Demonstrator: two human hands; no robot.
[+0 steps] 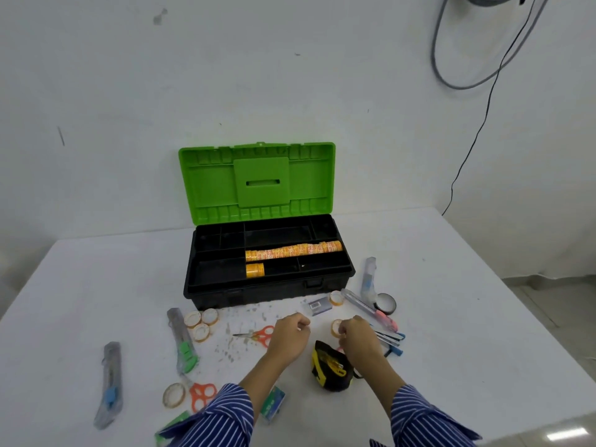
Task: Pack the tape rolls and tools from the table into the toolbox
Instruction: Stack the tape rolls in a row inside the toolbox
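The open toolbox [251, 293] has a black base and an upright green lid [258, 182]. Its tray holds a long row of yellow tape rolls [292, 251] and a short stack [254, 271]. My left hand [288, 333] hovers with curled fingers just right of the small red scissors [258, 335]; nothing shows in it. My right hand [356, 333] pinches a small tape roll [336, 329] at its fingertips. A black and yellow tape measure [332, 366] lies between my forearms.
To the left lie three tape rolls [200, 322], two utility knives [182, 340] [109, 382], a larger roll [174, 395] and orange scissors [201, 395]. On the right are blue pens [392, 340], black tape [385, 303], a wrapped knife [369, 279] and another roll [337, 298].
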